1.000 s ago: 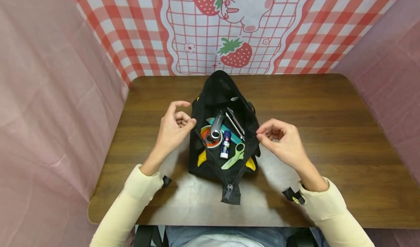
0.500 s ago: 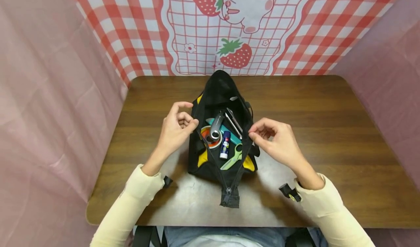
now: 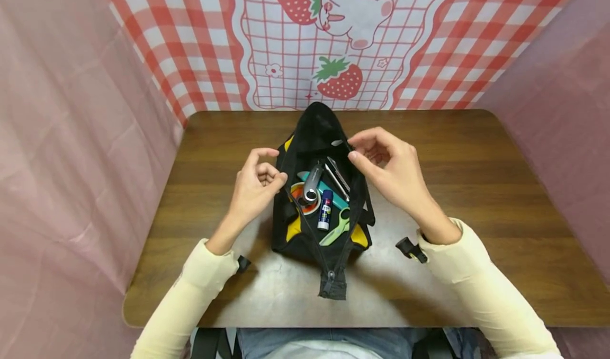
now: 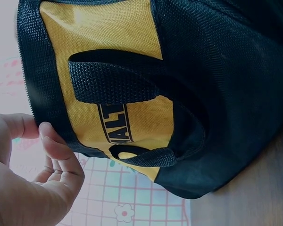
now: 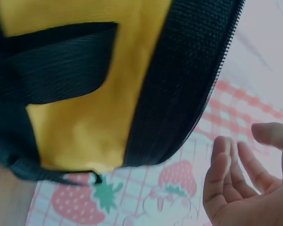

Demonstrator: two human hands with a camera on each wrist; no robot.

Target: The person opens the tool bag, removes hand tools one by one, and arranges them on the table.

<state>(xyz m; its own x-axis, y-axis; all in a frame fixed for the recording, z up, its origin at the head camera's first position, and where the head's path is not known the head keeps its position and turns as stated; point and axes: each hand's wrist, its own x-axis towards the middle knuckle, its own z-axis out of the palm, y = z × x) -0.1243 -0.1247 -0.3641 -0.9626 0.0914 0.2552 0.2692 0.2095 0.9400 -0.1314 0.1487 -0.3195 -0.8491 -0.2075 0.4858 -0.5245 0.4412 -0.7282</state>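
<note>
A black and yellow tool bag (image 3: 290, 237) stands unzipped at the middle of the table. My left hand (image 3: 257, 181) pinches its left rim; in the left wrist view the thumb (image 4: 52, 141) lies on the zipper edge. My right hand (image 3: 393, 165) is by the far part of the right rim, thumb and fingers parted, and a gap separates it from the bag in the right wrist view. Inside lie an orange tape roll (image 3: 310, 206), a grey tool with a round end (image 3: 312, 181), a teal tool (image 3: 340, 202), a glue stick (image 3: 325, 211), green scissors (image 3: 335, 231) and a slim silver-and-black tool (image 3: 338, 178).
The wooden table (image 3: 476, 216) extends to both sides of the bag. Behind it hangs a red checked cloth (image 3: 190, 41), and pink curtains (image 3: 81, 152) flank the table. The bag's zipper end (image 3: 332, 285) points toward the person.
My right hand has left the middle of the right rim and moved toward the far end of the bag. That rim has shifted slightly inward. The left hand stays nearly still.
</note>
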